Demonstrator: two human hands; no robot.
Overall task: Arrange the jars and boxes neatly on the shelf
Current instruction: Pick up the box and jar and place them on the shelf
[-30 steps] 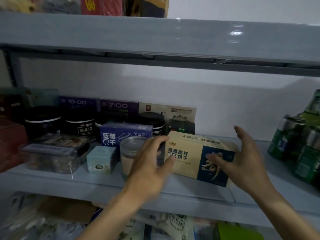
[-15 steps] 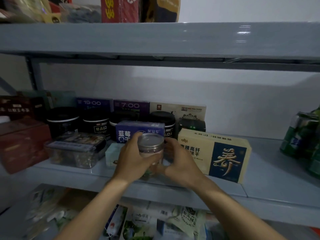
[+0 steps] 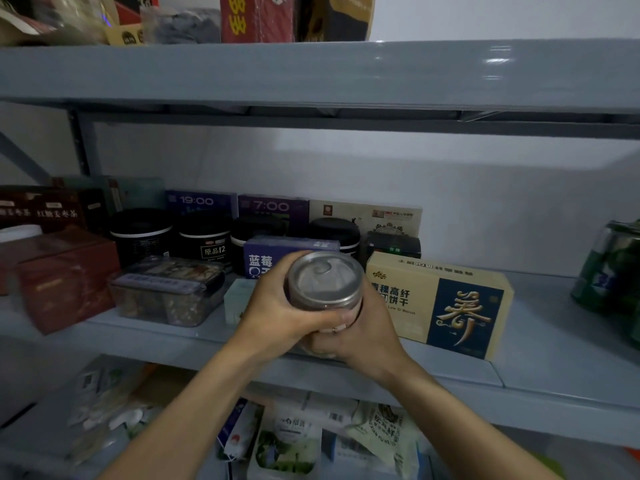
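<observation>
We hold one jar [image 3: 325, 289] in both hands at the front edge of the shelf [image 3: 554, 344].

Our left hand [image 3: 277, 313] and right hand [image 3: 367, 332] curl their fingers round its clear body below the silver lid. Behind stand four black jars [image 3: 204, 237], one marked "12", and two boxes reading "19:00" [image 3: 201, 202] and "7:00" [image 3: 272, 207]. One cream-and-navy biscuit box [image 3: 440, 303] lies just right of the jar, with bare shelf beyond it up to the green cans [image 3: 609, 268].

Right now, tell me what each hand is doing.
Left hand: gripping the jar from its left side.
Right hand: gripping the same jar from the right, lower down.
</observation>
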